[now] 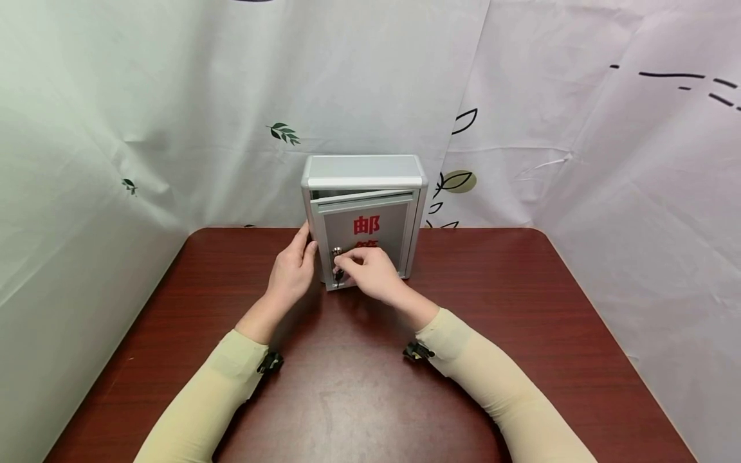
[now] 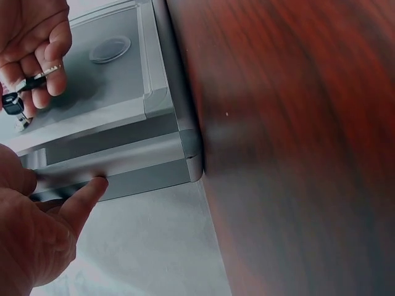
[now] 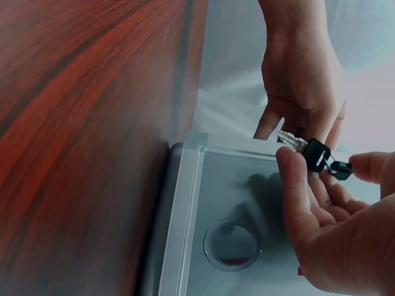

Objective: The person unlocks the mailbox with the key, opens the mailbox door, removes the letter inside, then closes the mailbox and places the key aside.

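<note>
A silver metal mailbox point(image 1: 363, 168) with red characters stands upright on the table, its front door point(image 1: 393, 231) ajar on the left side. My right hand point(image 1: 373, 273) is at the door's lock point(image 1: 337, 251), pinching a key between thumb and forefinger. Two keys point(image 3: 318, 155) with black heads hang linked together there, their metal blades showing in the right wrist view. Against the mailbox's left side rests my left hand point(image 1: 292, 270), with extended fingers and the thumb near the front edge. In the left wrist view, its fingertips point(image 2: 97, 184) touch the side frame.
The mailbox stands near the back edge of a dark red wood-grain table point(image 1: 492, 308). White curtains point(image 1: 370, 77) with leaf prints hang behind it and on both sides. A round clear disc point(image 3: 232, 245) sits low on the door.
</note>
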The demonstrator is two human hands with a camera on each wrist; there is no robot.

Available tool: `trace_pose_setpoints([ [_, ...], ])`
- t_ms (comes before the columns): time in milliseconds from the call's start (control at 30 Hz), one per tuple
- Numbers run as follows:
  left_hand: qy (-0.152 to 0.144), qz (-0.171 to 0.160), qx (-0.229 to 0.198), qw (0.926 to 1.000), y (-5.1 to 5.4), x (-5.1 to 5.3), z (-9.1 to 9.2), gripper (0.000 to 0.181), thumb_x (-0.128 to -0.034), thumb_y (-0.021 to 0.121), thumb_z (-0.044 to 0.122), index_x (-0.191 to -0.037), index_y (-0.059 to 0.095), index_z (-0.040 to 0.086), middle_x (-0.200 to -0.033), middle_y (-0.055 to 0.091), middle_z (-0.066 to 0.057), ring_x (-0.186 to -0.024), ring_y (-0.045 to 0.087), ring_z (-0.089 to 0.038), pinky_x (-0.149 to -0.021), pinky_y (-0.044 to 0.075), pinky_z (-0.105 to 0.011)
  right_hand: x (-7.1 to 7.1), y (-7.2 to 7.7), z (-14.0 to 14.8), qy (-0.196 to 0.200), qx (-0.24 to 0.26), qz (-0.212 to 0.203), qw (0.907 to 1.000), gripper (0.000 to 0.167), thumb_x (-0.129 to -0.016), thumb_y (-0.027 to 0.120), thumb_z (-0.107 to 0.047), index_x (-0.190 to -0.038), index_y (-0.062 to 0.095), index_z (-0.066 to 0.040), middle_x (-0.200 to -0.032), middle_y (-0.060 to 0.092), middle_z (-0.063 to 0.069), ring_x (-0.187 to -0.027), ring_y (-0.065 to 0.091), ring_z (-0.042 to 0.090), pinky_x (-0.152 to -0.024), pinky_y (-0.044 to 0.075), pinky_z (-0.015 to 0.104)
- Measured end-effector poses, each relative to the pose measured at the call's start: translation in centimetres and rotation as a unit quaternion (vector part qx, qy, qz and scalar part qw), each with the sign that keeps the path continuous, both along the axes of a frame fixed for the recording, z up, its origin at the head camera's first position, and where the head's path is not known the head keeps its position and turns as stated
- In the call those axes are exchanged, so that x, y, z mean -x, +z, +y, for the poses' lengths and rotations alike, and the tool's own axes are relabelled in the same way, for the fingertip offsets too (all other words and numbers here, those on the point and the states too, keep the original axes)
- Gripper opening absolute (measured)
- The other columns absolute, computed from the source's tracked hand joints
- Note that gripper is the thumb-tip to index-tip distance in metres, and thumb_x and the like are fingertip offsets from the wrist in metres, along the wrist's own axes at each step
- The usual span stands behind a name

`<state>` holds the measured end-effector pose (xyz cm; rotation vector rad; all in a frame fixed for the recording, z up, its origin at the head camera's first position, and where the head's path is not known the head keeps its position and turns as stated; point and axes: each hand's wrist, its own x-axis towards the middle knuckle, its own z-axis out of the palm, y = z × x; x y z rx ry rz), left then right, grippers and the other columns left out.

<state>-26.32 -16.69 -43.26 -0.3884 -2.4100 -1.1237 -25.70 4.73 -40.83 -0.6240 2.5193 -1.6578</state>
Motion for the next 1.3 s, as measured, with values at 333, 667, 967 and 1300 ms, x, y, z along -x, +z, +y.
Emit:
trace_pose_setpoints([
  [333,-0.003,-0.001,0.001,1.0,0.3,-0.1,0.0,0.056,-0.1171,0.057,0.013,-0.171,0.043,0.005,-0.158,0.06,-0.024,-0.138,0.064,-0.047,-0.111,0.051,-0.066,-0.4,-0.2,0.7,0.039,0.062,-0.052,0.9959,0.026,-0.109,0.071,-0.021,-0.114,0.084,0.001,-0.1,0.083,0.008,-0.088,0.081,0.043,-0.084,0.068,0.051],
  [667,-0.002,-0.001,-0.001,1.0,0.3,-0.1,0.0,0.056,-0.1167,0.058,0.013,-0.17,0.044,0.005,-0.154,0.064,-0.025,-0.135,0.066,-0.047,-0.109,0.051,-0.066,-0.8,0.1,1.6,0.071,0.082,-0.081,0.9908,0.027,-0.109,0.072,-0.019,-0.114,0.082,0.005,-0.101,0.083,0.014,-0.089,0.081,0.03,-0.081,0.068,0.041],
  [967,0.001,0.003,-0.004,1.0,0.3,-0.2,0.1,0.056,-0.116,0.059,0.013,-0.17,0.045,0.005,-0.157,0.061,-0.024,-0.138,0.064,-0.047,-0.111,0.05,-0.066,-0.5,0.2,3.1,0.121,0.049,-0.09,0.9873,0.028,-0.109,0.071,-0.024,-0.116,0.083,0.001,-0.102,0.084,0.01,-0.092,0.081,0.026,-0.083,0.068,0.041],
  [1300,-0.003,0.01,-0.009,0.9999,0.3,-0.2,0.1,0.056,-0.1159,0.06,0.012,-0.17,0.046,0.006,-0.157,0.061,-0.023,-0.138,0.064,-0.046,-0.111,0.05,-0.065,-1.3,0.7,4.2,0.144,0.035,-0.086,0.9852,0.028,-0.11,0.069,-0.019,-0.115,0.082,0.006,-0.099,0.083,0.012,-0.091,0.081,0.031,-0.083,0.068,0.044],
])
